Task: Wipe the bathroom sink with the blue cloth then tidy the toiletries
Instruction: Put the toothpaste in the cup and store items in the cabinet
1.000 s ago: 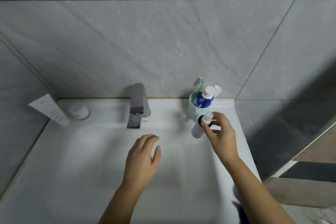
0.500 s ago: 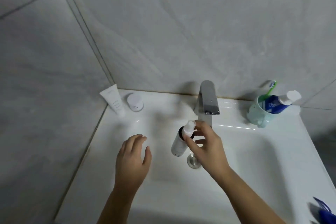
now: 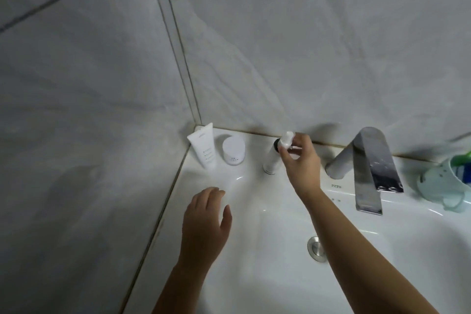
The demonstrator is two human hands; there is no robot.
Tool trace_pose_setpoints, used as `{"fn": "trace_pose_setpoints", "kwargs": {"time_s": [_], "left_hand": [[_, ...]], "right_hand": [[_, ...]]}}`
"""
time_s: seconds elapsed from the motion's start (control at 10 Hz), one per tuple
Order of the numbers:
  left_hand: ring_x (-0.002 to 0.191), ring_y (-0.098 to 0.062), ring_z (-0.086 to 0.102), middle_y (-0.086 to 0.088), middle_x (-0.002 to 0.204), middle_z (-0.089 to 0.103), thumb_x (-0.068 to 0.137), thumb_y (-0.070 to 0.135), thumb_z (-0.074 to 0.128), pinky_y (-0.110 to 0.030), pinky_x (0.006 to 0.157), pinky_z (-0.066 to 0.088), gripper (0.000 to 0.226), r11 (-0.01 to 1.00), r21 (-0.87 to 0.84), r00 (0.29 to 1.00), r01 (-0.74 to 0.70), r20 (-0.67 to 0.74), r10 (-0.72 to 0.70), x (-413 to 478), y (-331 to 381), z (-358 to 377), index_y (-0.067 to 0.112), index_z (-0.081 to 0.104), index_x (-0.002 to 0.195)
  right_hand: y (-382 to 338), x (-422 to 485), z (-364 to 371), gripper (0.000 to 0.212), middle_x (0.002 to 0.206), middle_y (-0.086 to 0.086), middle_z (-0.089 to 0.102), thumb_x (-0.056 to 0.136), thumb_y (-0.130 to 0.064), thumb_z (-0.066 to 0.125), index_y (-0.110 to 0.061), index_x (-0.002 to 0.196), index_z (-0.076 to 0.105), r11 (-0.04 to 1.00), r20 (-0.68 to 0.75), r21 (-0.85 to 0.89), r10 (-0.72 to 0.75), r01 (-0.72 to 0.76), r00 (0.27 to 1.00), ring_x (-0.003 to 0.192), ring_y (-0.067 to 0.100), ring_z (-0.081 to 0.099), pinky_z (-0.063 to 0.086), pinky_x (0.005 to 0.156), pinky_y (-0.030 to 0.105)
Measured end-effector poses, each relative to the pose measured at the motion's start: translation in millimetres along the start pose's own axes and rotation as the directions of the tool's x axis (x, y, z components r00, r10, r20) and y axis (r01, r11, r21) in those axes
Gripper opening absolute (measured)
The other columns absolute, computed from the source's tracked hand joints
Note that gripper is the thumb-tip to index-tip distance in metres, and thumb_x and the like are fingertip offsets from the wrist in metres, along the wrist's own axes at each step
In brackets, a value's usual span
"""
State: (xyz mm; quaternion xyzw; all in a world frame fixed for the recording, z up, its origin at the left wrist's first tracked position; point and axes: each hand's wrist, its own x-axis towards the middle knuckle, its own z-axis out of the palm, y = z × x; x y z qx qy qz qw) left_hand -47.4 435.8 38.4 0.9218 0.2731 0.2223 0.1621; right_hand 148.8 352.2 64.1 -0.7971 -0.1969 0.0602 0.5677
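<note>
My right hand [image 3: 300,163] grips the top of a slim white pump bottle [image 3: 272,159], which stands on the back ledge of the white sink [image 3: 280,275], left of the tap. A white tube [image 3: 204,146] and a small round white jar [image 3: 233,150] stand in the back left corner, just left of the bottle. My left hand [image 3: 205,224] hovers over the sink's left side with fingers apart, holding nothing. The blue cloth is out of view.
A chrome tap [image 3: 369,166] stands at the back centre. A pale green cup [image 3: 443,186] with toothpaste and a toothbrush sits at the right edge of the view. The drain [image 3: 316,248] is in the basin. Grey tiled walls close off the left and back.
My right hand has carried the pump bottle from beside the cup on the right, across the tap, to the back ledge on the left. The view has swung left.
</note>
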Motion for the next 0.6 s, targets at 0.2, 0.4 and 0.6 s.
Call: {"fn": "trace_pose_setpoints", "kwargs": {"time_s": [0.2,0.4,0.6], "left_hand": [[0.086,-0.027,0.064,-0.012,0.096,0.066,0.08,0.023,0.045,-0.032,0.075,0.052,0.03,1.0,-0.022,1.0,-0.005,-0.022,0.004,4.7,-15.8,4.0,0.005,0.06,0.099],[0.085,-0.028,0.064,-0.012,0.095,0.066,0.08,0.023,0.044,-0.032,0.075,0.051,0.032,1.0,-0.025,1.0,-0.005,-0.026,0.004,8.3,-11.6,4.7,0.003,0.064,0.096],[0.084,-0.027,0.065,-0.011,0.094,0.067,0.079,0.024,0.044,-0.032,0.075,0.052,0.033,0.999,-0.033,0.999,-0.025,-0.038,0.024,11.6,-4.0,4.1,0.004,0.065,0.095]], "right_hand": [[15.9,28.2,21.1,0.017,0.092,-0.002,0.061,0.088,-0.039,0.055,-0.024,0.093,0.053,0.995,0.0,-0.089,-0.049,0.048,0.999,0.086,0.013,0.058,0.047,0.074,0.029],[18.9,24.6,23.0,0.016,0.091,-0.004,0.06,0.088,-0.043,0.054,-0.028,0.089,0.051,0.991,0.01,-0.114,-0.074,0.074,0.997,0.087,0.014,0.058,0.048,0.07,0.032],[16.7,23.4,18.8,0.019,0.094,-0.004,0.059,0.088,-0.041,0.056,-0.023,0.088,0.053,0.993,0.021,-0.115,-0.033,0.035,0.999,0.09,0.014,0.058,0.046,0.071,0.028]]}}
